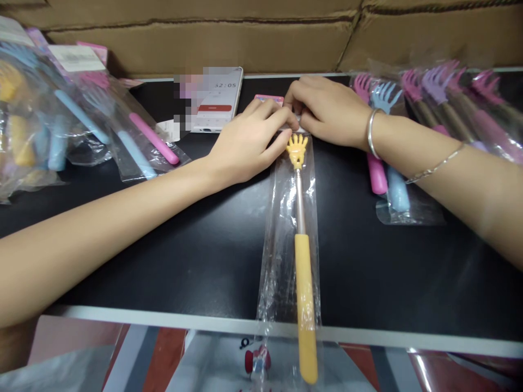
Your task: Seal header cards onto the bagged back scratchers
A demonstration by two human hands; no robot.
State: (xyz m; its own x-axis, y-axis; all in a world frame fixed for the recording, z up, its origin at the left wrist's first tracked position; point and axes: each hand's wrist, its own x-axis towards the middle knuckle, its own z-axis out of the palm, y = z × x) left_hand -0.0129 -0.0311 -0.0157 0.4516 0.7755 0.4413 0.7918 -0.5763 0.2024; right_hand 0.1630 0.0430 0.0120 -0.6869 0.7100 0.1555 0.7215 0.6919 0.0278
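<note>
A yellow back scratcher (304, 277) with a hand-shaped head lies in a clear plastic bag (278, 228), its handle end hanging past the table's front edge. At the bag's top end, my left hand (255, 139) has its fingers bent and closed on the plastic, just beside the yellow head. Opposite it, my right hand (327, 111) pinches the same top end, its fingertips meeting those of the left. Something small and whitish shows between the fingertips, partly hidden. Behind the left fingers a pink printed card (268, 99) peeks out.
Left, bagged back scratchers in blue, pink and yellow lie piled, among them a pink one (153, 139). Right, more lie in a row, including a blue one (397, 188) beneath my right forearm. A phone (220, 100) leans at the back against brown cardboard (204, 43). The table (183, 239) is black.
</note>
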